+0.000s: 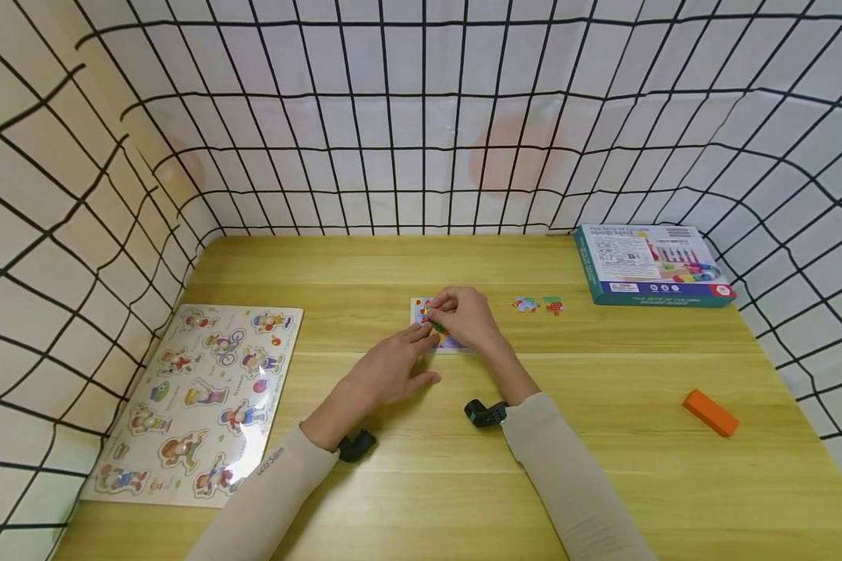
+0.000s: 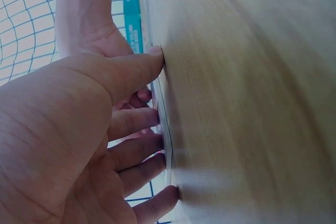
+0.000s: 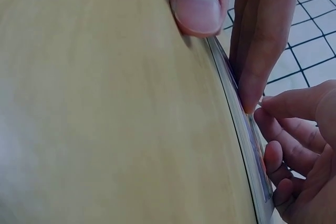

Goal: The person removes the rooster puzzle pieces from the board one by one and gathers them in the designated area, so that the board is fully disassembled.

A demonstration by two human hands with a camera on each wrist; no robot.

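Observation:
A small, colourful jigsaw board (image 1: 456, 345) lies flat on the table, partly hidden under both hands. My left hand (image 1: 386, 366) rests its fairly straight fingertips on the board, and its thumb touches the near edge in the left wrist view. My right hand (image 1: 465, 318) is over the board's upper right, its thumb and forefinger pinching a small jigsaw piece (image 1: 437, 326) that shows some green. In the right wrist view the pinching fingers of the right hand (image 3: 302, 145) meet right beside a left fingertip, and the piece is mostly hidden there.
Two loose groups of jigsaw pieces, one bluish (image 1: 525, 305) and one green and red (image 1: 553, 305), lie right of the board. A boxed set (image 1: 663, 265) sits at the back right, an orange block (image 1: 711, 413) at the right. A large picture puzzle board (image 1: 203, 405) lies left. Black mesh (image 1: 421, 148) surrounds the table.

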